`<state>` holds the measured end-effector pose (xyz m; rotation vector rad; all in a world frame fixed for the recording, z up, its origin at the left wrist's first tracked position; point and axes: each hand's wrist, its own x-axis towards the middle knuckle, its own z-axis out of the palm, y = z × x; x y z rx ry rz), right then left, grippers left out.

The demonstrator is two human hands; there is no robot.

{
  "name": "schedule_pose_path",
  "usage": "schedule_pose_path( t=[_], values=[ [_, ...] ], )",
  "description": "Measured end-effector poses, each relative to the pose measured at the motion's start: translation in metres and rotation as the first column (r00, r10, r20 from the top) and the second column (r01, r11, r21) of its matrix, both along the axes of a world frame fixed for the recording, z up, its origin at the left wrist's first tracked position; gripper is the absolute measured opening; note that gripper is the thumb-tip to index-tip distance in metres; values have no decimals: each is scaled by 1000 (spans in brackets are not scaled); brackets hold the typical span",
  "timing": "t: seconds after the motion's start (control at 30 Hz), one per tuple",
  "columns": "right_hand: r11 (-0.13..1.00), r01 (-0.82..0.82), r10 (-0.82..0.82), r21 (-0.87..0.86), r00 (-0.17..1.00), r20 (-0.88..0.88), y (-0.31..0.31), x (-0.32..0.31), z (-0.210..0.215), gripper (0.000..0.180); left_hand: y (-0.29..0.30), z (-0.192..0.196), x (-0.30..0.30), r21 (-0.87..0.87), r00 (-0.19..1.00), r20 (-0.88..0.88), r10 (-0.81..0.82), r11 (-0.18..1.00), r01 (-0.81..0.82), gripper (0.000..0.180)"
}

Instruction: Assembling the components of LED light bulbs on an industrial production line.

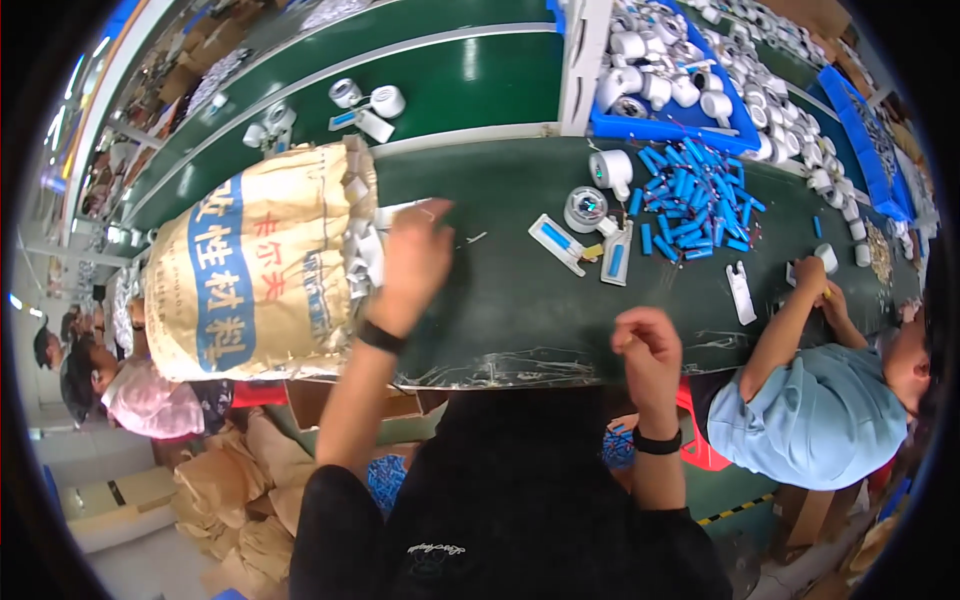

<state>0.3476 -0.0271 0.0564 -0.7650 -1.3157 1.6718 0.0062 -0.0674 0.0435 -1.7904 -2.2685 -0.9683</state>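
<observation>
My left hand (pixel 418 255) is beside the mouth of a large tan paper sack (pixel 265 260) lying at the left of the green work table. Its fingers are smeared, and a white plastic piece (pixel 393 213) shows just behind them. More white plastic pieces (pixel 365 245) fill the sack's opening. Over the table's front edge, my right hand (pixel 650 350) is curled closed, with nothing visible in it. Ahead of it lie two white covers, each with a blue battery (pixel 556 236), next to a round white housing (pixel 586 209) with a lit circuit board. Another white housing (pixel 611 172) stands behind.
Loose blue batteries (pixel 695 200) form a pile at the right. Behind them a blue bin (pixel 670 90) holds white housings. A single white cover (pixel 740 293) lies near a co-worker in a light blue shirt (pixel 810 415). Several housings (pixel 385 100) rest on the belt beyond.
</observation>
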Motion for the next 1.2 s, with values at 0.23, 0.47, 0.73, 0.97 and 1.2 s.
schedule_pose_path(
  t=[0.23,0.47,0.73,0.97,1.2],
  values=[
    [982,-161,145,-102,977,-154,-4,-53,-1,16,6,-22,-106,-372,968,-153,-201,919,133,42],
    [739,-23,-284,674,896,341,2,-100,41,21,28,42,-2,-193,628,777,50,968,162,50],
    [522,-221,-356,823,821,446,7,-115,22,21,-13,36,82,118,-478,878,-34,982,146,44],
    [428,-258,-386,866,814,433,3,-111,16,21,-26,37,86,163,-587,808,-59,979,126,48],
    [283,-330,-379,901,824,421,0,-108,12,28,-29,41,87,99,-541,841,-18,988,121,53]
  ],
)
